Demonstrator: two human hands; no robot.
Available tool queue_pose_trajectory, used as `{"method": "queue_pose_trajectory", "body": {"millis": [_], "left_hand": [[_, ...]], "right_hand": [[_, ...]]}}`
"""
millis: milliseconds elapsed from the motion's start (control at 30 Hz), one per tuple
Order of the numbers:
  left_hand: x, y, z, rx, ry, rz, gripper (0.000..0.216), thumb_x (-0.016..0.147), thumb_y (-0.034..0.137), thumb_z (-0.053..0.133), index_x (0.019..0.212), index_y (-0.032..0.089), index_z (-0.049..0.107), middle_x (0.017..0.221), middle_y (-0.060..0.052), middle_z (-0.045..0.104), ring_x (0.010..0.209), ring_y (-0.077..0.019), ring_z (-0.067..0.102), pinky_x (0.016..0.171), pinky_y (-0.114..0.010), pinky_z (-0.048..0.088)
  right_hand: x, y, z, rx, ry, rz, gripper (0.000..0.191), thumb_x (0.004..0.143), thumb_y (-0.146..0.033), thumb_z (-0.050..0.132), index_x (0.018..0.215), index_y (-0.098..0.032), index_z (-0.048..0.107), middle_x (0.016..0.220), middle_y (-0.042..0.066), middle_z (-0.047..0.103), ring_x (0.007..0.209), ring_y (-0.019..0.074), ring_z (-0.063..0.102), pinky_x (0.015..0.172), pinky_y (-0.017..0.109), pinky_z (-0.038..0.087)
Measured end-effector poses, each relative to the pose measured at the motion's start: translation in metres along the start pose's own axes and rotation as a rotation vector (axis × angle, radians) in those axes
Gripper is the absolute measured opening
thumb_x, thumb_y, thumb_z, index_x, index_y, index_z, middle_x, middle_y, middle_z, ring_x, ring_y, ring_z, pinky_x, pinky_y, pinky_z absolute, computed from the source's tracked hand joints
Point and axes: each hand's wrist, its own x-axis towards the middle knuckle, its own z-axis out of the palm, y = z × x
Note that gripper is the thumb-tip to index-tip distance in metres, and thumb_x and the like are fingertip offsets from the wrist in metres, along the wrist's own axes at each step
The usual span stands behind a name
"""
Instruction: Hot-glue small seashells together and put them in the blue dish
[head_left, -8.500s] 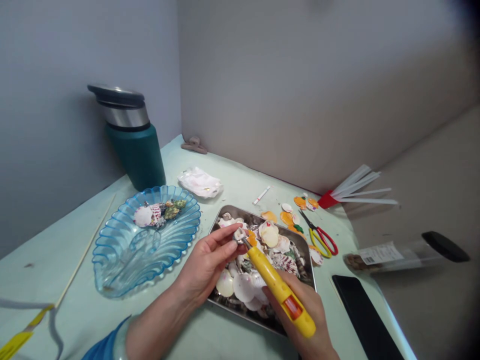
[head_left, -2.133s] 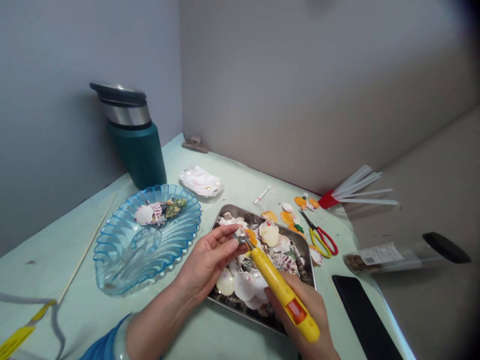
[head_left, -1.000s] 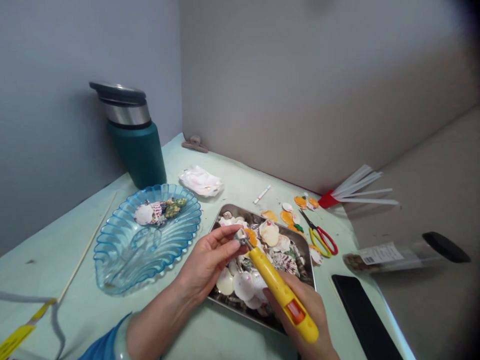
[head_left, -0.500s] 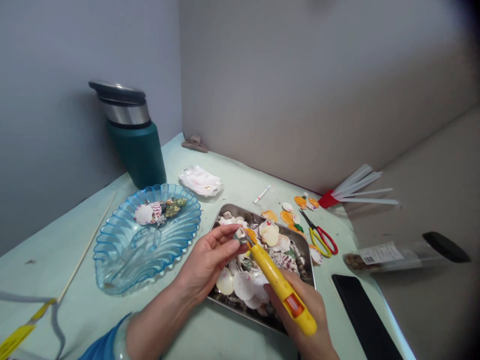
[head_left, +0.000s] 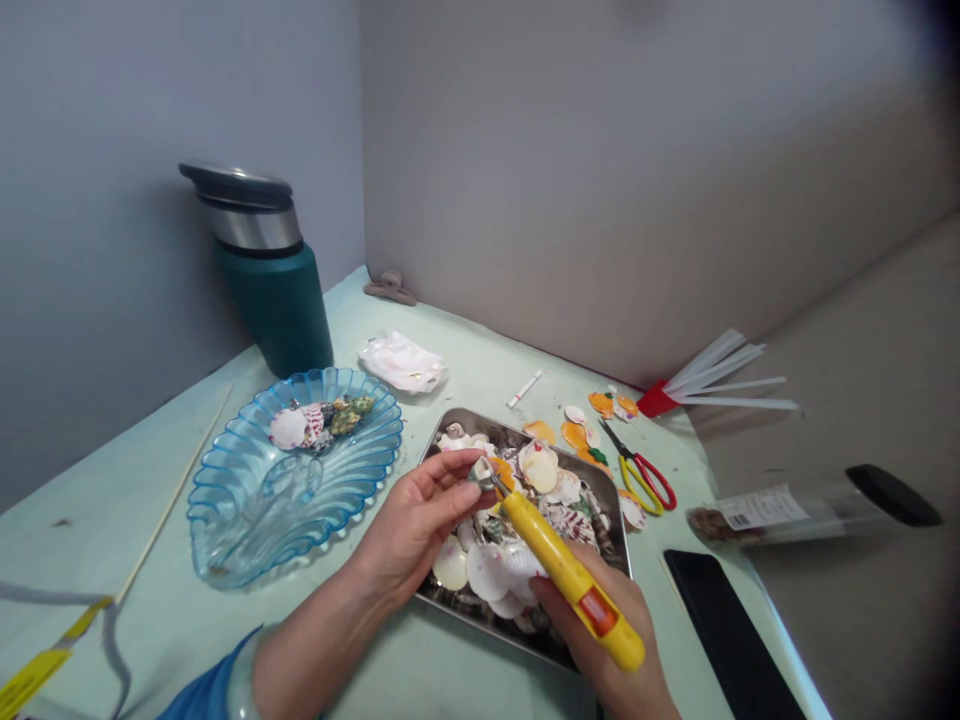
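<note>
My left hand [head_left: 420, 520] pinches a small greyish-white shell [head_left: 482, 472] between thumb and fingers, above a metal tray [head_left: 480, 632] heaped with shells. In my right hand [head_left: 611, 615] is a yellow hot glue gun [head_left: 574, 580] with an orange window on its body. Its nozzle points up and left at the small shell, very close to it; whether they touch I cannot tell. White scallop shells [head_left: 491, 572] and spiral shells fill the tray below both hands. The gun's handle is mostly hidden by my right hand.
A blue shell-shaped dish [head_left: 292, 500] holds joined shells [head_left: 307, 425]. Behind it stands a green bottle [head_left: 277, 300]. On the right lie scissors [head_left: 641, 475], orange shells [head_left: 574, 435], a red holder [head_left: 656, 400] with translucent sticks, a clear container [head_left: 787, 515] and a black phone [head_left: 727, 635].
The glue gun has shifted slightly down and right, its nozzle drawing a little away from the small shell. My left hand stays nearly still.
</note>
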Motion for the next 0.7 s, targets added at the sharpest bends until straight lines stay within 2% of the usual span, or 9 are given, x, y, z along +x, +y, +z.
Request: {"method": "queue_pose_trajectory", "body": {"millis": [100, 700], "left_hand": [[0.0002, -0.0012, -0.0008, 0.007, -0.009, 0.005, 0.031, 0.069, 0.016, 0.079, 0.099, 0.017, 0.072, 0.1, -0.007, 0.072, 0.09, -0.0172, 0.067, 0.086, -0.028, 0.051], [0.0002, -0.0013, -0.0011, -0.003, -0.02, 0.003, 0.03, 0.069, 0.015, 0.079, 0.098, 0.017, 0.072, 0.101, -0.007, 0.072, 0.092, -0.0169, 0.066, 0.086, -0.027, 0.052]], "right_hand": [[0.001, -0.0003, 0.0, 0.011, -0.026, 0.004, 0.009, 0.086, -0.027, 0.064, 0.09, -0.019, 0.066, 0.067, 0.0, 0.068, 0.051, 0.0136, 0.062, 0.051, 0.021, 0.05], [-0.0005, 0.0009, 0.0006, 0.015, -0.03, 0.022, 0.01, 0.086, -0.027, 0.064, 0.091, -0.019, 0.066, 0.068, 0.001, 0.068, 0.053, 0.014, 0.063, 0.053, 0.022, 0.051]]}}
